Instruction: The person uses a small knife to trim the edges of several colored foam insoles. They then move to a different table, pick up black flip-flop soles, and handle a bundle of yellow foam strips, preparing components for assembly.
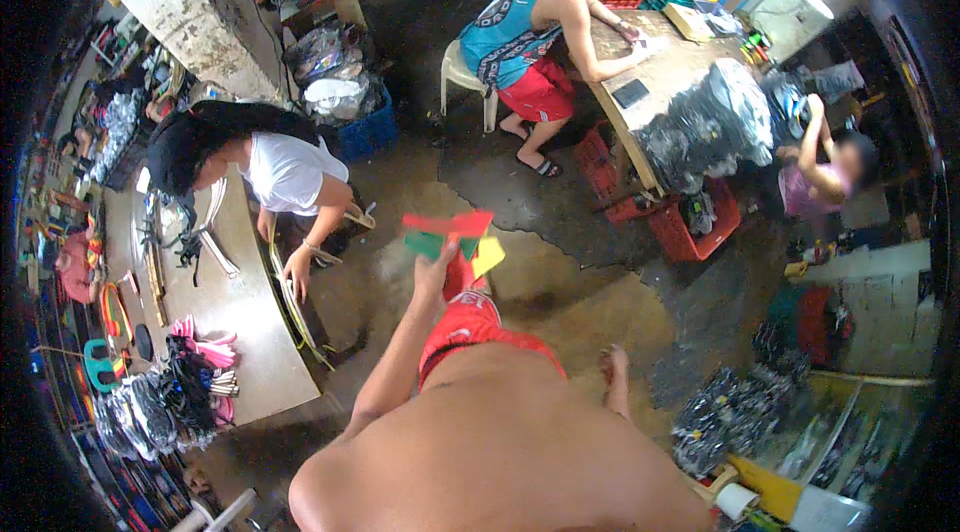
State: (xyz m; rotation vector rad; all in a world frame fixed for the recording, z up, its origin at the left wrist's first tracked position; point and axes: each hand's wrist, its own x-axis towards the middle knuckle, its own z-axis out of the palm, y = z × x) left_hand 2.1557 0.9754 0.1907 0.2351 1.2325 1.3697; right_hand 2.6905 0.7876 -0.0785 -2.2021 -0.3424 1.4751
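Note:
My left hand (433, 275) is out in front of my body, closed round flat, coloured pieces. A red strip (440, 222) lies across the top, a green piece (426, 245) just under it, and a yellow piece (487, 257) sticks out to the right. Whether they are cloth or foam sheet, I cannot tell. They are held above the floor, over my red shorts (470, 327). My right hand does not show; only a bare foot (614, 364) appears on that side.
Left, a person in a white shirt bends over a worktable (262, 357) with pink straps (208, 344) and plastic-wrapped bundles (150, 412). Ahead, a seated person works at a wooden table (650, 112). Red crates (690, 232) stand below it; another person is far right. Bagged goods (725, 422) lie lower right.

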